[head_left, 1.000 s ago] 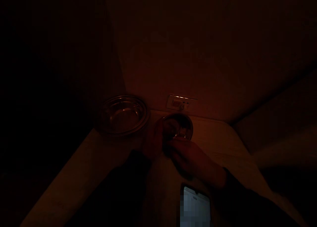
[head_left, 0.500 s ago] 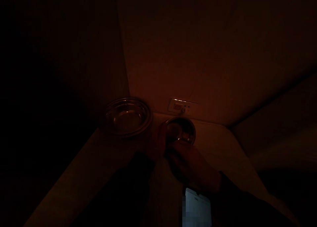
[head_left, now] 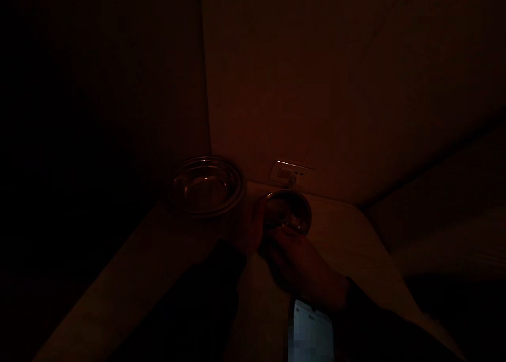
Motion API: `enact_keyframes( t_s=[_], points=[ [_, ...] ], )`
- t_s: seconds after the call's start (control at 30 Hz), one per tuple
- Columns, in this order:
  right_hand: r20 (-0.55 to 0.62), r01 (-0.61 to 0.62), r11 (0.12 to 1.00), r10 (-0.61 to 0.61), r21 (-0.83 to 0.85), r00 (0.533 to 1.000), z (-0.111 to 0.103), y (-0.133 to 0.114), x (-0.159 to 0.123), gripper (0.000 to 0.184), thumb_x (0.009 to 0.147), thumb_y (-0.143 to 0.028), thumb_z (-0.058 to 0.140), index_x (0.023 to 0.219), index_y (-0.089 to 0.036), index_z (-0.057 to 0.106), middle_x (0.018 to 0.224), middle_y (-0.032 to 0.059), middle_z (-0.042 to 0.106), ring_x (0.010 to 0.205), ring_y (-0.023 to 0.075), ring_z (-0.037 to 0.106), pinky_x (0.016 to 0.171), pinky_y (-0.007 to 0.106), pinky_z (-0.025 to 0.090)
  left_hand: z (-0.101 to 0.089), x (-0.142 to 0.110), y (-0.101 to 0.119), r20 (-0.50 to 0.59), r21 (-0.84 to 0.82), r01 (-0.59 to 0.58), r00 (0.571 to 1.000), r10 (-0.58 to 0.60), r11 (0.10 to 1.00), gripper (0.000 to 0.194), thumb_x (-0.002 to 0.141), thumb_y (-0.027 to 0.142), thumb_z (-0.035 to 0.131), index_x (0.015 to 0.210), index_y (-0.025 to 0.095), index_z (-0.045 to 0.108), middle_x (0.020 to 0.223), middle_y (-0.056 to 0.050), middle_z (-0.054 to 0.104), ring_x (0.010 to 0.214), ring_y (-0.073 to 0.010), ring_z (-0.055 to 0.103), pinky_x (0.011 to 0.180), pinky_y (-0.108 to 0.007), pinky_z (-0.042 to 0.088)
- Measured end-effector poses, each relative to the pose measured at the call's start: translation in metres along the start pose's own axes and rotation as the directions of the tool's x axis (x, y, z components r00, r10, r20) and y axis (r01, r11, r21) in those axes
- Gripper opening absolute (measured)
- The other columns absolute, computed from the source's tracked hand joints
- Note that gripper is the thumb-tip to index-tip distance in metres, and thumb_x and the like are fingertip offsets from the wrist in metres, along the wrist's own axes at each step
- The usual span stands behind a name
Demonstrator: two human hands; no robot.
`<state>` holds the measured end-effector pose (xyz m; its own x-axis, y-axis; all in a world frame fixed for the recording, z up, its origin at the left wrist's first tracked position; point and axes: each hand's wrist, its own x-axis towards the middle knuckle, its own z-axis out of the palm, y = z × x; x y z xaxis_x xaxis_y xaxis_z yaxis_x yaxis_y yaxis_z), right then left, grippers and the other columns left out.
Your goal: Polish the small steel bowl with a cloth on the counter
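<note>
The scene is very dark. A shiny round metal bowl [head_left: 305, 210] stands near the back wall. Along its left side lies my left hand [head_left: 252, 229], fingers curved against the wall of the bowl. My right hand [head_left: 302, 259] is at the near rim, its fingers bent and closed. Whatever the right fingers grip is lost in shadow. Inside the bowl a pale rounded shape [head_left: 278, 211] shows dimly; its kind cannot be told. Just below my right wrist a phone [head_left: 314, 330] with a lit screen lies on the table.
To the left, a wide metal basin [head_left: 205, 193] with a stepped rim, perhaps several stacked, sits in the corner. A socket plate [head_left: 290, 173] with something plugged in is on the wall [head_left: 284, 88] behind the bowl. The pale table [head_left: 348, 235] has a rounded far right corner.
The picture is dimmer now, and the view has shifted slightly. My right hand is a little lower and further left by the bowl's near rim. My left hand keeps its place.
</note>
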<state>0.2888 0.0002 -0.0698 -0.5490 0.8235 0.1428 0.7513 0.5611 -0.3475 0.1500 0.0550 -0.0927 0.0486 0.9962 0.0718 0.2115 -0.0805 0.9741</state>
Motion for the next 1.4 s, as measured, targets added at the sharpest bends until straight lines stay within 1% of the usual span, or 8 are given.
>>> enact_keyframes(
  t_s=[0.27, 0.5, 0.7, 0.8, 1.0, 1.17, 1.27, 1.4],
  points=[
    [0.124, 0.169, 0.938, -0.137, -0.303, 0.983, -0.017, 0.021, -0.024, 0.02, 0.083, -0.005, 0.047, 0.096, -0.015, 0.058, 0.094, 0.0116, 0.064, 0.087, 0.0223, 0.059, 0.075, 0.035, 0.049, 0.002, 0.0, 0.002, 0.019, -0.022, -0.021, 1.0, 0.022, 1.0, 0.045, 0.091, 0.043, 0.031, 0.101, 0.018, 0.067, 0.1, -0.007, 0.071, 0.096, -0.0201, 0.064, 0.09, -0.031, 0.048],
    [0.052, 0.077, 0.992, -0.072, -0.099, 0.996, -0.002, 0.0, 0.001, 0.023, 0.091, -0.018, 0.046, 0.114, -0.015, 0.051, 0.108, 0.0119, 0.06, 0.101, 0.0211, 0.056, 0.087, 0.036, 0.047, -0.001, -0.002, 0.005, -0.01, 0.017, 0.058, 0.998, -0.057, 0.998, 0.043, 0.091, 0.04, 0.031, 0.103, 0.018, 0.066, 0.103, -0.007, 0.071, 0.098, -0.0196, 0.063, 0.091, -0.031, 0.046],
    [0.145, 0.135, 0.918, -0.085, -0.374, 0.986, -0.021, 0.008, -0.013, 0.021, 0.089, -0.018, 0.047, 0.106, -0.012, 0.055, 0.098, 0.0142, 0.064, 0.092, 0.0247, 0.059, 0.084, 0.041, 0.046, -0.002, -0.001, 0.005, 0.068, 0.011, 0.029, 0.997, -0.029, 1.0, 0.045, 0.091, 0.041, 0.03, 0.108, 0.018, 0.064, 0.11, -0.007, 0.069, 0.105, -0.0202, 0.061, 0.095, -0.032, 0.044],
    [0.165, 0.179, 0.892, -0.119, -0.416, 0.979, -0.025, 0.011, -0.017, 0.025, 0.086, -0.016, 0.049, 0.11, -0.01, 0.055, 0.101, 0.0161, 0.063, 0.094, 0.0265, 0.058, 0.084, 0.043, 0.046, 0.0, 0.0, 0.006, 0.066, -0.004, 0.046, 0.997, -0.046, 0.999, 0.044, 0.091, 0.042, 0.031, 0.106, 0.018, 0.065, 0.108, -0.007, 0.07, 0.105, -0.0206, 0.061, 0.096, -0.033, 0.044],
    [0.096, 0.139, 0.971, -0.122, -0.196, 0.988, -0.012, -0.002, -0.002, 0.03, 0.09, -0.017, 0.045, 0.119, -0.01, 0.05, 0.109, 0.0157, 0.061, 0.101, 0.0233, 0.056, 0.088, 0.039, 0.047, 0.0, 0.0, 0.003, 0.031, -0.065, 0.052, 0.998, -0.05, 0.997, 0.046, 0.091, 0.043, 0.03, 0.109, 0.019, 0.064, 0.108, -0.006, 0.07, 0.103, -0.0196, 0.063, 0.094, -0.031, 0.045],
    [0.075, 0.154, 0.976, -0.144, -0.152, 0.987, -0.012, 0.005, -0.007, 0.027, 0.088, -0.017, 0.05, 0.114, -0.013, 0.054, 0.108, 0.0138, 0.062, 0.098, 0.0229, 0.058, 0.085, 0.038, 0.049, -0.001, 0.001, -0.001, 0.056, -0.045, 0.014, 0.998, -0.011, 0.999, 0.046, 0.091, 0.042, 0.03, 0.109, 0.017, 0.064, 0.109, -0.008, 0.069, 0.104, -0.0195, 0.062, 0.097, -0.032, 0.043],
    [0.053, 0.185, 0.964, -0.178, -0.19, 0.983, -0.018, 0.018, -0.018, 0.024, 0.088, -0.012, 0.047, 0.11, -0.015, 0.056, 0.099, 0.0111, 0.066, 0.089, 0.0213, 0.061, 0.079, 0.037, 0.052, 0.001, 0.001, -0.001, 0.067, -0.043, 0.008, 0.998, -0.005, 0.999, 0.047, 0.092, 0.043, 0.028, 0.109, 0.017, 0.064, 0.109, -0.008, 0.069, 0.104, -0.0197, 0.062, 0.097, -0.033, 0.044],
    [-0.071, 0.236, 0.882, -0.288, -0.407, 0.955, -0.037, 0.025, -0.026, 0.03, 0.09, -0.008, 0.038, 0.114, -0.015, 0.055, 0.096, 0.0119, 0.067, 0.085, 0.0229, 0.061, 0.074, 0.04, 0.051, 0.0, -0.002, 0.001, 0.021, -0.005, 0.006, 1.0, -0.006, 1.0, 0.045, 0.091, 0.042, 0.031, 0.107, 0.017, 0.065, 0.107, -0.009, 0.069, 0.102, -0.0212, 0.062, 0.095, -0.035, 0.045]
  ],
)
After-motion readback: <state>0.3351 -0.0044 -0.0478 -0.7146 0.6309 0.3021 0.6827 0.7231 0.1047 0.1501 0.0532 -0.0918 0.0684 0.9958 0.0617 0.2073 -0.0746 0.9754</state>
